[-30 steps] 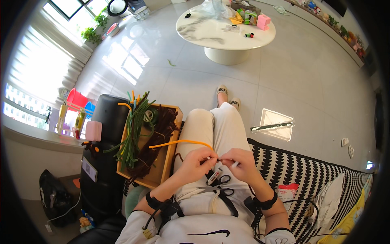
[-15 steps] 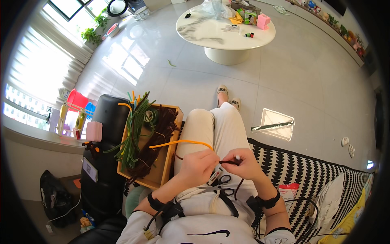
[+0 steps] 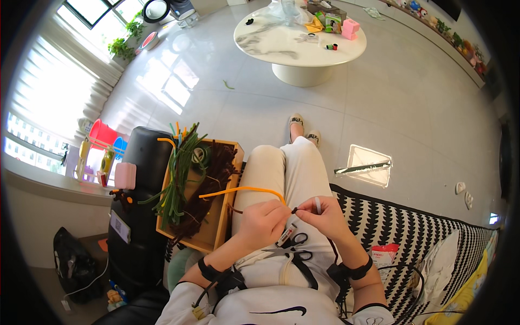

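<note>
My left hand [image 3: 264, 222] is closed in a pinch on an orange pipe cleaner [image 3: 244, 188], whose long end arches out to the left over my thigh. A dark brown pipe cleaner [image 3: 294, 210] shows between my two hands, bunched into a small dark knot or coil. The fingertips of my right hand [image 3: 325, 219] pinch it at that point. A whitish ring-like band [image 3: 318, 203] sits at a finger of my right hand. Below the hands, scissors [image 3: 299, 238] and a small printed tube [image 3: 287, 234] lie on my lap.
A wooden box [image 3: 221, 230] at my left holds a green pipe cleaner bundle [image 3: 181, 179] and a dark brown bundle [image 3: 208, 189]. A black armrest [image 3: 143, 216] carries a pink box [image 3: 125, 176]. A round marble-topped table [image 3: 303, 49] stands ahead. Cables run from my wrist straps.
My right hand has turned and its fingertips have shifted left to the dark brown pipe cleaner's bunched part. The brown strand hanging below has swung right. My left hand stays nearly still.
</note>
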### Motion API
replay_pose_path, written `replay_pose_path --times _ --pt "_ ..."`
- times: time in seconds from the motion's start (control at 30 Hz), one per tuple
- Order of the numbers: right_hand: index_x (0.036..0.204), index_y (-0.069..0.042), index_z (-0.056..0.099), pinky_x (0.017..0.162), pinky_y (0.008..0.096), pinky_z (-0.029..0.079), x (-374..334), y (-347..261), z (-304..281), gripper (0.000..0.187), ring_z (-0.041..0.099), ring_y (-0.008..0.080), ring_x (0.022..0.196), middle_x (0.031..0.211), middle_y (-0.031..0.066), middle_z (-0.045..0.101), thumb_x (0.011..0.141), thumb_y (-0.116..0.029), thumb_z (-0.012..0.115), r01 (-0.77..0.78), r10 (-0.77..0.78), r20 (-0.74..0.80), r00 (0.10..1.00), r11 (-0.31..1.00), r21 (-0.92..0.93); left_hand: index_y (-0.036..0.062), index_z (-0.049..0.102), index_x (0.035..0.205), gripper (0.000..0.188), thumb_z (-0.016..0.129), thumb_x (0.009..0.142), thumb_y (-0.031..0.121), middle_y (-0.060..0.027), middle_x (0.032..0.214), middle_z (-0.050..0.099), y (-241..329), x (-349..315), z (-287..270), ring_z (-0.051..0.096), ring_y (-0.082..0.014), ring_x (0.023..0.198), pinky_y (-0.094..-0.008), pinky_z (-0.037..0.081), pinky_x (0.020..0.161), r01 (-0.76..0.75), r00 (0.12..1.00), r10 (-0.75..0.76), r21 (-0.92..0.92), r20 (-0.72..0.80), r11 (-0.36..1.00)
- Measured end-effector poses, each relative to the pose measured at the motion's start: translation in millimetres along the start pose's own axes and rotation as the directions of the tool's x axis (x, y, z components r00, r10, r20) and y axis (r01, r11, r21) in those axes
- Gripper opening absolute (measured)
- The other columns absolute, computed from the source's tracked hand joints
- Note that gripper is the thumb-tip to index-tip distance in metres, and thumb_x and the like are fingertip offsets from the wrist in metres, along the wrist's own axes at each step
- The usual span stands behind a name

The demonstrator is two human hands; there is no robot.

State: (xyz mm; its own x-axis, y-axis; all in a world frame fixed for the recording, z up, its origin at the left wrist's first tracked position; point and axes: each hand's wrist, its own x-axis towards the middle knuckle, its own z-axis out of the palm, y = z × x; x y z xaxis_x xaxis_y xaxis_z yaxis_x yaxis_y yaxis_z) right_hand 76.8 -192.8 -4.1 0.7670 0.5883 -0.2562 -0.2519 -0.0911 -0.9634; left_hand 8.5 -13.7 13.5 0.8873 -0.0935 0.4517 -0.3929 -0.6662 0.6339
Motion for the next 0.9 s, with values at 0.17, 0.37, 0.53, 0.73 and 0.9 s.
replay_pose_path --times 0.17,0.37,0.53,0.73,0.9 --pt "0.084 0.001 0.067 0.054 0.0168 0.042 0 12 1 0.010 0.053 0.0036 0.060 0.071 -0.0007 0.063 0.077 -0.004 0.072 -0.136 0.116 0.085 0.990 0.949 0.283 0.0036 0.063 0.079 0.010 0.064 0.071 0.000 -0.0078 0.071 0.060 2 -1 1 0.060 -0.0258 0.060 -0.0339 0.047 0.051 -0.146 0.989 0.146 0.169 0.011 0.975" --pt "0.078 0.000 0.064 0.051 0.0216 0.042 -10 4 7 0.011 0.056 0.0051 0.060 0.068 0.0015 0.062 0.072 0.002 0.073 0.362 -0.364 -0.019 0.931 0.930 -0.069 0.0036 0.063 0.083 0.004 0.061 0.080 0.003 -0.0067 0.075 0.061 -3 -7 1 0.057 -0.0185 0.057 -0.0258 0.044 0.051 0.069 0.997 -0.061 -0.216 0.045 0.974" --pt "0.077 -0.001 0.063 0.051 0.0233 0.044 -10 -7 10 0.012 0.057 0.0069 0.059 0.070 0.0048 0.061 0.070 0.001 0.072 0.687 -0.707 0.023 0.707 0.678 -0.262 -0.0032 0.059 0.094 0.010 0.054 0.091 0.005 -0.0027 0.081 0.061 -12 -12 -9 0.056 -0.0086 0.065 -0.0234 0.046 0.058 0.712 0.648 -0.314 -0.698 0.693 -0.072" --pt "0.083 0.001 0.064 0.055 0.0181 0.047 -8 -9 12 0.008 0.057 0.0060 0.065 0.075 0.0021 0.061 0.075 0.003 0.067 0.186 -0.186 -0.044 0.982 0.982 -0.016 -0.0027 0.061 0.089 0.006 0.055 0.087 0.000 -0.0054 0.073 0.061 -1 -5 -7 0.057 -0.0110 0.063 -0.0238 0.047 0.059 0.397 0.902 -0.303 -0.321 0.307 0.860" --pt "0.083 0.001 0.064 0.055 0.0176 0.046 -8 -14 11 0.007 0.056 0.0052 0.063 0.074 0.0022 0.061 0.077 0.003 0.067 0.313 -0.317 -0.031 0.948 0.944 -0.108 -0.0021 0.061 0.088 0.005 0.058 0.085 -0.001 -0.0077 0.072 0.061 1 -3 -7 0.059 -0.0144 0.064 -0.0248 0.047 0.059 0.476 0.867 -0.363 -0.355 0.341 0.804"
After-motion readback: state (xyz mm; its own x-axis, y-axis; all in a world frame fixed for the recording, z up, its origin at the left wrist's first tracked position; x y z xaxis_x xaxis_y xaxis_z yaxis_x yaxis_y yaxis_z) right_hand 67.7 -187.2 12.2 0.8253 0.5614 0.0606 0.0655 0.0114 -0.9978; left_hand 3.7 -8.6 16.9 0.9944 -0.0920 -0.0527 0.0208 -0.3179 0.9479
